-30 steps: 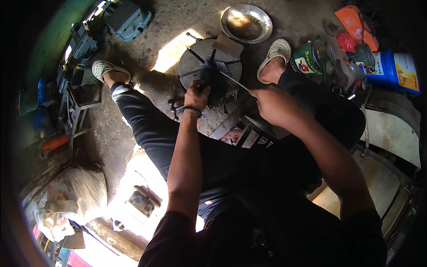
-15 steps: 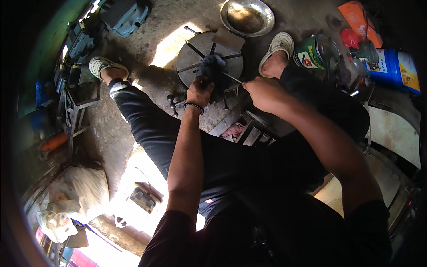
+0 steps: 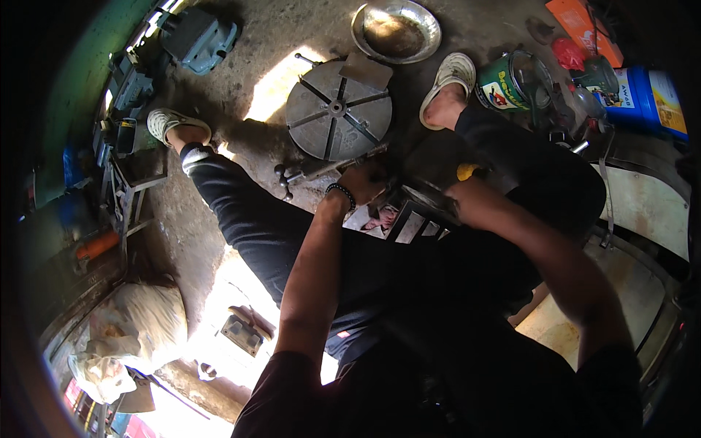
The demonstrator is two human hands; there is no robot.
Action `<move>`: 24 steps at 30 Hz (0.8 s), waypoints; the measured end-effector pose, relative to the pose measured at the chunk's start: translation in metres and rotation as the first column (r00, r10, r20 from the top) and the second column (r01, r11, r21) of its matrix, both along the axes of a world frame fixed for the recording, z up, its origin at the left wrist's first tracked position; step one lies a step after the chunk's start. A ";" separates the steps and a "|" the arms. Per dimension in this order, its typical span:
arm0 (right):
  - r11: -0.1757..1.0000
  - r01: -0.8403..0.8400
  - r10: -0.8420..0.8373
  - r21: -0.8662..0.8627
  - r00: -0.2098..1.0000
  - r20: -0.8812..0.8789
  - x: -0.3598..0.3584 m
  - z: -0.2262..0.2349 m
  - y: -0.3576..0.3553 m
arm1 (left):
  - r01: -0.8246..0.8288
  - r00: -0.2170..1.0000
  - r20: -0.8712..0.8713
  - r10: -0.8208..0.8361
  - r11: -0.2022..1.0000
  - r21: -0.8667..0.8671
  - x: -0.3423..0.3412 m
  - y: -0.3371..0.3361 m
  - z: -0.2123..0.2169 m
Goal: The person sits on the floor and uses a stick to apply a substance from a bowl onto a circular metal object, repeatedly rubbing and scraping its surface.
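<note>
A round grey metal disc (image 3: 338,109) with radial slots lies on the floor between my two sandalled feet. My left hand (image 3: 363,181), a dark bead band on its wrist, is closed on a long metal rod tool (image 3: 314,171) that runs left along the near rim of the disc. Just to its right, my right hand (image 3: 447,198) is motion-blurred. It seems closed on a dark tool (image 3: 420,166) with a small yellow part (image 3: 467,171). Both hands hover over my lap, just short of the disc.
A metal bowl (image 3: 396,29) sits beyond the disc. A green tin can (image 3: 507,82), a blue canister (image 3: 650,95) and an orange box (image 3: 584,25) stand at the right. A grey casting (image 3: 201,40) and metal racks are at the left, a white sack (image 3: 139,328) at lower left.
Both hands have come back from the top of the disc toward my body. The disc's face is now uncovered, and the view has tilted down a little.
</note>
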State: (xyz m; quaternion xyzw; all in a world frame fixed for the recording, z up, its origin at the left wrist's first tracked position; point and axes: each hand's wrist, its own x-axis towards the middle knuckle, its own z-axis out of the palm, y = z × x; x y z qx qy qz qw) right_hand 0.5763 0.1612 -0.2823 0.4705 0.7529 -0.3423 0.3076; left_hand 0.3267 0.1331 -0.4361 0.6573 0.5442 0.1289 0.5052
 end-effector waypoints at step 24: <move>0.897 0.431 -0.339 0.100 0.814 -0.471 0.031 0.003 0.071 | 0.038 0.986 -0.129 -0.107 0.891 -0.452 0.001 -0.001 0.011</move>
